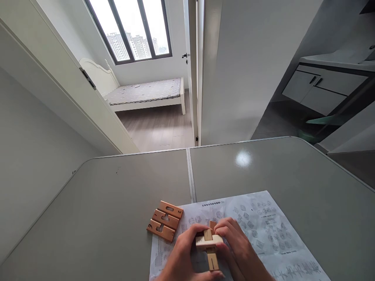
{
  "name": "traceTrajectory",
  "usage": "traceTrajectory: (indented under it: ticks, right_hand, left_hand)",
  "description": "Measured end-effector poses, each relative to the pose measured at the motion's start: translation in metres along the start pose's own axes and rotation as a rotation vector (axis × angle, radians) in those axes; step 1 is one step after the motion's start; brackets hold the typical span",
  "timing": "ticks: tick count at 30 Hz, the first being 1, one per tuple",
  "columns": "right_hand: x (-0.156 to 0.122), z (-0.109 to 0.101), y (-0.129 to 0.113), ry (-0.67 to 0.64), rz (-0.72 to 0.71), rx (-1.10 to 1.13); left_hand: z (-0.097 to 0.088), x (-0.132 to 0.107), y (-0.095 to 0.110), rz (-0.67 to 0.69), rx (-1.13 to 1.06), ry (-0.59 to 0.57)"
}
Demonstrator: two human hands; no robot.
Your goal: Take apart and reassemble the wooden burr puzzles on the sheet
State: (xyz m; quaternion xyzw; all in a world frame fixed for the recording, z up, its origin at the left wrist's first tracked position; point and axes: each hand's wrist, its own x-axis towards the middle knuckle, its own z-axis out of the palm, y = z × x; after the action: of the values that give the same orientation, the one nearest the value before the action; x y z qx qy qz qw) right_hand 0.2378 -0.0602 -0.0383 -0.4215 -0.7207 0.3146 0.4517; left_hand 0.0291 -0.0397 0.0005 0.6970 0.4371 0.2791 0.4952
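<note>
The grey desk (123, 187) fills most of what I see, a pale strip crossing it toward twelve o'clock, straight ahead of the person. Beyond its far edge, through the doorway at eleven, a white bed (146, 93) with a patterned mattress stands below a dark-framed window (133, 33), and past the wall at about half past one there's a white cupboard (320, 88) with dark handles. A big printed paper sheet (254, 234) covered in small drawings lies on the desk under the hands, spreading mostly toward two and three o'clock. Over it, the left hand (184, 249) has its grip closed about the joined wooden blocks (208, 244), thumb at the near end, on the six o'clock side. The right hand (238, 244) has its grip narrowed on the same blocks from three o'clock, fingers at the end of the pale crosspiece (200, 242). A yellower bar (213, 261) runs through that piece, with a dark line marked toward six. At ten o'clock from the hands, three reddish-brown slotted pieces (165, 219) lie side by side across the paper's corner, the farthest marked 2.
</note>
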Motion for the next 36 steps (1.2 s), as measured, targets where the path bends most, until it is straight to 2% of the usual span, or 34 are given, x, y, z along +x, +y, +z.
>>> traceTrajectory:
  ticks: [5,11,17,20,23,27,36]
  right_hand:
    - [-0.002,0.003,-0.001,0.035,0.046,-0.003]
    - [-0.002,0.004,-0.002,0.026,0.111,0.084]
    - [0.0,0.002,-0.005,-0.048,0.239,0.312]
    - [0.0,0.0,-0.006,-0.103,0.305,0.417]
    - [0.0,-0.002,-0.005,-0.16,0.38,0.492]
    - [0.002,-0.006,-0.006,-0.237,0.48,0.53]
    - [0.009,-0.012,-0.015,-0.293,0.617,0.747]
  left_hand:
    - [0.002,-0.002,-0.008,0.019,0.044,-0.002]
    - [0.016,0.001,-0.025,0.267,0.15,0.111]
    - [0.019,0.002,-0.025,0.438,0.297,0.205]
    - [0.016,0.002,-0.024,0.531,0.349,0.202]
    - [0.012,0.001,-0.021,0.559,0.41,0.146]
    - [0.011,-0.001,-0.017,0.617,0.461,0.143]
    - [0.014,-0.003,-0.018,0.625,0.467,0.128]
